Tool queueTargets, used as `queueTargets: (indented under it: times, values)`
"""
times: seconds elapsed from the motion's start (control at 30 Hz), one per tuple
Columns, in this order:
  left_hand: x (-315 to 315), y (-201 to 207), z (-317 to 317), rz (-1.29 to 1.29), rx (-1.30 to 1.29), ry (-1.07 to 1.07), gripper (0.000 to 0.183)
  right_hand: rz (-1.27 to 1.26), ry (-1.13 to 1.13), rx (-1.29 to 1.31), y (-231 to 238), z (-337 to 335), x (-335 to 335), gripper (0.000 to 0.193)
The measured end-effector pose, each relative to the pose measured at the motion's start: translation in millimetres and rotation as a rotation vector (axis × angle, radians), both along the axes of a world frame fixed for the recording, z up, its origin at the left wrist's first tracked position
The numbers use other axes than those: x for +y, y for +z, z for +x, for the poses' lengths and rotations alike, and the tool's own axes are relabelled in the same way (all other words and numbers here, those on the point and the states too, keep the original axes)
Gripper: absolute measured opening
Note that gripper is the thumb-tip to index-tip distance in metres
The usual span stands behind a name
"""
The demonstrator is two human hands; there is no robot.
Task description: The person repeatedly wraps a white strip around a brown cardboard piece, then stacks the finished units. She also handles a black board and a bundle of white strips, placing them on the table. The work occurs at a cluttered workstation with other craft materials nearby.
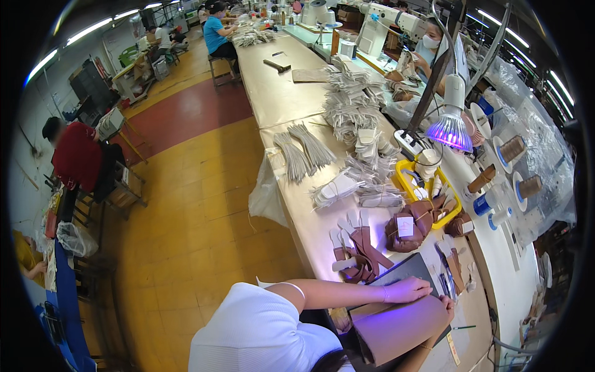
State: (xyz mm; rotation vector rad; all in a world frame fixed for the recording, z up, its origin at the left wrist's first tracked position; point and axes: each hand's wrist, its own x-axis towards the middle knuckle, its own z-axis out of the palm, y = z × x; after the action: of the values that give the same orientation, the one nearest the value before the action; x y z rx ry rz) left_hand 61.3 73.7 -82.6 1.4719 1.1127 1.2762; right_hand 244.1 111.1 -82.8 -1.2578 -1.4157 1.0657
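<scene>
A brown sheet, like leather, [400, 330] is bent over in a broad curve in front of me, above a dark board [412, 268] on the table. My left hand [408, 289] is closed at the sheet's far edge, its fingers bent and pressed together. At the sheet's right corner, my right hand [447, 305] grips the edge with curled fingers, its forearm partly hidden beneath the sheet. Just beyond my left forearm lie brown straps with pale ends [359, 248]. A tied bundle of brown pieces [409, 226] bears a white paper slip.
A yellow basket [458, 208] holds small parts under a purple-lit lamp [451, 127]. Stacks of pale pieces [353, 99] line the long table [273, 111], with a hammer [277, 66] farther off. Thread spools [513, 149] stand right. Other people work nearby. A thin brush [463, 327] lies near my right hand.
</scene>
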Motion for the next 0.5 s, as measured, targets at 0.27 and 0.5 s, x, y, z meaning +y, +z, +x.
queueTargets:
  times: [0.27, 0.5]
  values:
    - [3.3, -4.2, 2.8, 0.035, 0.004, 0.015, 0.028, -0.018, -0.084, 0.143, -20.1, 14.1, 10.1, 0.026]
    - [5.1, -10.3, 0.8, 0.054, 0.011, 0.006, 0.028, -0.018, -0.076, 0.176, -20.0, 12.1, 7.8, 0.024]
